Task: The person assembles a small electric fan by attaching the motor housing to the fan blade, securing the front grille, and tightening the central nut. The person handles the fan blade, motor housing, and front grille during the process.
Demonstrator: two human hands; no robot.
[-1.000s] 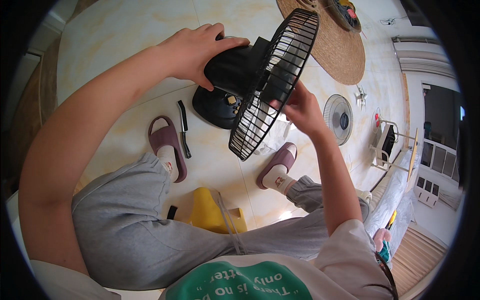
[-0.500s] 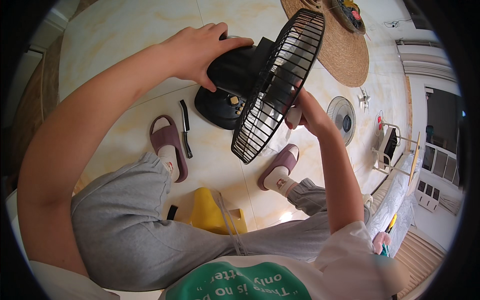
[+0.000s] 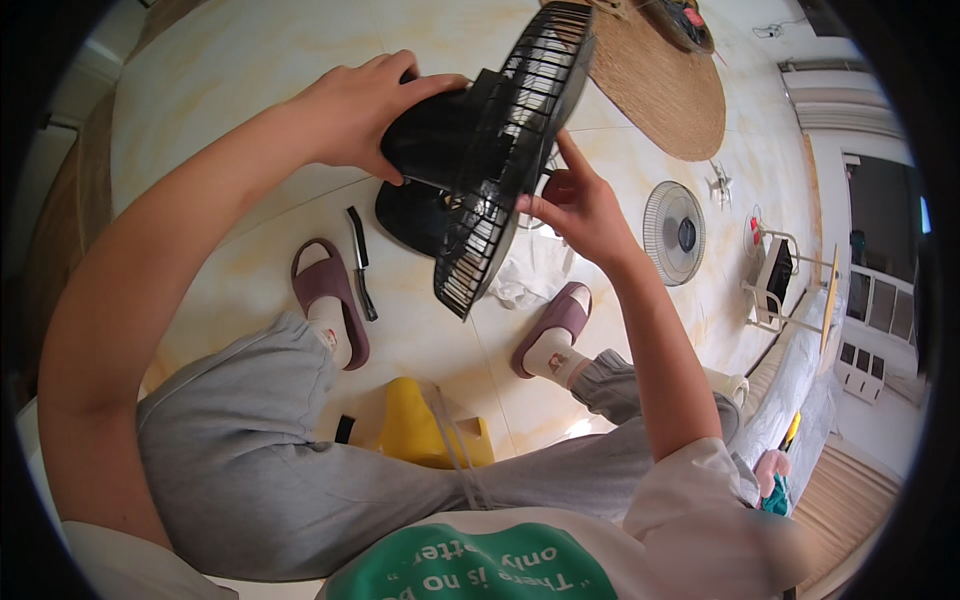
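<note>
A black electric fan (image 3: 435, 140) stands on its round base in front of me. My left hand (image 3: 365, 105) is wrapped over the motor housing behind its wire guard (image 3: 465, 260). On the fan's open front side, my right hand (image 3: 580, 205) has its thumb and index finger against the blades (image 3: 572, 95). Its other fingers are curled, and their exact contact is hidden. Crumpled white plastic or cloth (image 3: 528, 272) lies under the fan head, below my right hand. Left of the base lies a slim black-and-silver tool (image 3: 360, 262).
A loose round fan grille (image 3: 675, 232) rests on the floor to the right. Beyond it are a woven mat (image 3: 665, 95) and a small white part (image 3: 720, 183). A yellow stool (image 3: 410, 425) is between my legs; a white-framed rack (image 3: 780, 275) stands far right.
The fan head has turned and shifted left, with my left hand still on the housing. My right hand has moved left and up along the fan's front; the crumpled white material shows more.
</note>
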